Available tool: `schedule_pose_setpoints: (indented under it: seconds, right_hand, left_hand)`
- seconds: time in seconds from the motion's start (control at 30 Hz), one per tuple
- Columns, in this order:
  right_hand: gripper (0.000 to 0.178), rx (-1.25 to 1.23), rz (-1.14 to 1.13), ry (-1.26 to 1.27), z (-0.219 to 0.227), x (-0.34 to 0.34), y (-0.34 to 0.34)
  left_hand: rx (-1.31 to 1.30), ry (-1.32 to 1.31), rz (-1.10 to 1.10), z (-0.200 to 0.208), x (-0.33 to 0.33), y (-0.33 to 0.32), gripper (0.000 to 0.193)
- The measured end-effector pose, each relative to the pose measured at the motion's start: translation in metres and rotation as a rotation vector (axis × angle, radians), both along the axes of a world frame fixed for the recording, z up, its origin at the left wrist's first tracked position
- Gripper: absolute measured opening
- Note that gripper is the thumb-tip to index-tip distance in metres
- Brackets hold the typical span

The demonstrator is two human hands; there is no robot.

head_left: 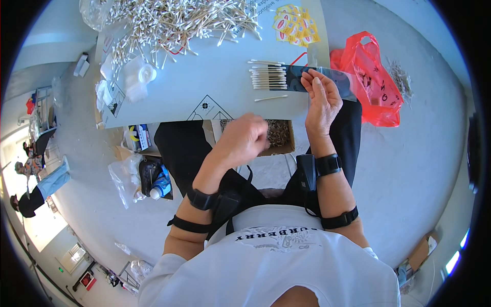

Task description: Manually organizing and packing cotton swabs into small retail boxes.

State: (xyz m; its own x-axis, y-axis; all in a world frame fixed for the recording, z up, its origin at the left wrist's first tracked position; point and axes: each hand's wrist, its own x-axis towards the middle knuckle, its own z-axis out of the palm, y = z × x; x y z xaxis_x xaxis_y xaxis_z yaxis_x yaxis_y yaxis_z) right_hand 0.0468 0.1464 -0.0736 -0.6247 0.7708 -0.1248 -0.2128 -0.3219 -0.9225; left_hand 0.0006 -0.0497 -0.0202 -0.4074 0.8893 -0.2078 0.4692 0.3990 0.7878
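Observation:
Several white-tipped cotton swabs (269, 78) lie side by side in a row on the table, their right ends on a dark strip (293, 78). A single cotton swab (271, 98) lies apart in front of them. My right hand (323, 102) is at the right of the row, its fingers closed on a clear plastic bag (346, 86) that sticks out past the table's right edge. My left hand (241, 137) hangs at the table's front edge, above an open cardboard box (280, 145). Its fingers look curled but are blurred, and I see nothing clear in them.
A big heap of loose cotton swabs (174, 25) covers the far left of the table (204, 77). Yellow packets (296, 25) lie far right. Clear plastic packaging (136, 84) sits left. A red plastic bag (376, 87) is beyond the right edge; a blue bottle (161, 183) stands low left.

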Motion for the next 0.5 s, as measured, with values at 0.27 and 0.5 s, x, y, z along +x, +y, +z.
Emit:
schedule_pose_setpoints:
  seconds: [0.27,0.5]
  right_hand:
    - [0.026,-0.043,0.001,0.047,-0.006,-0.002,-0.007]
    - [0.032,0.037,0.031,0.057,-0.01,-0.011,-0.014]
  left_hand:
    - [-0.056,0.639,0.244,-0.02,-0.047,0.036,0.086]
    - [0.109,0.532,0.226,-0.045,-0.077,0.042,0.078]
